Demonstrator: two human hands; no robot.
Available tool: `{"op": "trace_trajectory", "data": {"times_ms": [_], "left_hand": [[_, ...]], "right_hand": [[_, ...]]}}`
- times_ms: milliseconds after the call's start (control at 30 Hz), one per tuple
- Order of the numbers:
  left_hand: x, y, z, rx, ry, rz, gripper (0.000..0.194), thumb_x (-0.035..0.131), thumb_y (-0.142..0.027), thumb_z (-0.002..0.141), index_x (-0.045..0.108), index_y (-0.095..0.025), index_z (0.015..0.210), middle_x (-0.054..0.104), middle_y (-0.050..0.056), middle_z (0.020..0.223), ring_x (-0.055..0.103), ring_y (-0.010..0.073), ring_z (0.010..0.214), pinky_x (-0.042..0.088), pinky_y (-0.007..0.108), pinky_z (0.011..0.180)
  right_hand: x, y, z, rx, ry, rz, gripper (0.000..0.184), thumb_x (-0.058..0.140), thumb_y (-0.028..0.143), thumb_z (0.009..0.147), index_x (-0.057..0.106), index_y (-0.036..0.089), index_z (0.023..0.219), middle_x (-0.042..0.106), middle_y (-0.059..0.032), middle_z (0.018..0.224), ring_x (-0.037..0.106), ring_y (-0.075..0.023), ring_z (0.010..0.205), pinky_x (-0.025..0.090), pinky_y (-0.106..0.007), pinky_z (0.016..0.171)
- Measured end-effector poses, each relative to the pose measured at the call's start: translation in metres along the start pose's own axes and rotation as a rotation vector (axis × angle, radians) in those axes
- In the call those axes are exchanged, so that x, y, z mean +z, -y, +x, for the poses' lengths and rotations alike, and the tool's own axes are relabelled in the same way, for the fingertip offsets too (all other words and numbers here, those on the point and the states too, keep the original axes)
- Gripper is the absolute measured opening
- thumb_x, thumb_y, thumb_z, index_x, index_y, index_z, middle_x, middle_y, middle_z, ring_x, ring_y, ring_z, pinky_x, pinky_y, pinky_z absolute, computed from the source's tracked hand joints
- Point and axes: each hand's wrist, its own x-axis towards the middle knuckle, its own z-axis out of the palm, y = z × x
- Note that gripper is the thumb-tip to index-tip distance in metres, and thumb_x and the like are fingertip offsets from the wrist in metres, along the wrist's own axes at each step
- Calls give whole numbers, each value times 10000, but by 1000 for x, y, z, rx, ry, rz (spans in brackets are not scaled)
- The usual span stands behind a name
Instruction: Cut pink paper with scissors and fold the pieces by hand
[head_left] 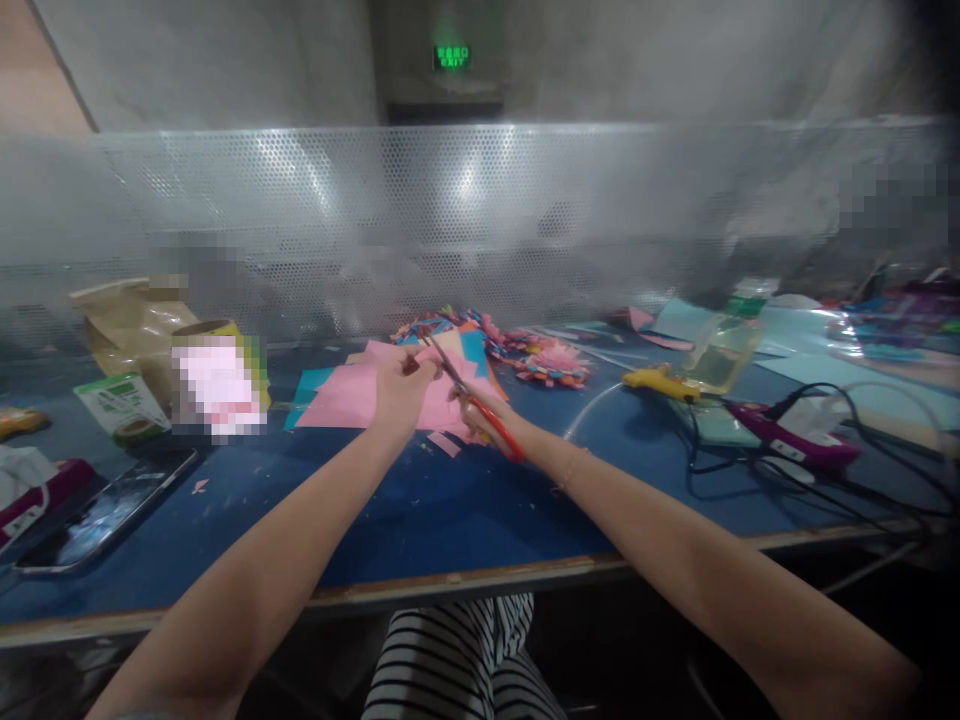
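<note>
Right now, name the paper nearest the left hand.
The pink paper, under the left hand; bright blue paper shows past its edges, pale blue sheets lie far right.

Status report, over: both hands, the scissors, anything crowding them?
Right hand gripping red-handled scissors. Left hand close by the blades, its pinch too blurred to read. Pink sheets underneath; paper flowers just beyond.

Looks dim and blurred, with glare on the perforated screen [420, 200], green glow from the exit sign [452, 57], and darkened right corners.
</note>
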Motion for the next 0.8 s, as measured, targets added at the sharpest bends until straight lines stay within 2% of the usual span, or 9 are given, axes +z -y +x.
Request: {"op": "trace_trajectory", "data": {"times_ms": [200,333,567,800], "left_hand": [[1,-1,-1,-40,3,-30,165,505,-137,570,587,-149,712,554,-14,572,512,83,546,425,233,583],[1,-1,-1,-35,19,-28,152,496,-125,572,587,-150,691,550,-14,561,503,81,540,418,229,572],[1,-2,1,-32,-21,-48,96,519,-136,560,559,-151,645,529,-25,531,490,75,523,404,220,546],[3,-2,0,-28,-3,-60,78,509,-144,576,555,-149,638,540,-14,544,496,76,532,407,223,553]], "right_hand": [[0,-2,1,-14,-12,-12,356,329,496,780,380,210,987,313,53,587,353,-61,489,363,-203,481],[0,-2,2,14,-8,10,347,338,486,781,378,211,988,311,57,579,342,-58,473,366,-202,475],[0,0,-1,-27,-2,38,339,323,482,786,379,217,989,284,55,586,297,-58,483,337,-184,461],[0,1,0,-30,30,37,343,319,485,786,372,215,991,290,53,595,299,-57,485,333,-186,463]]}}
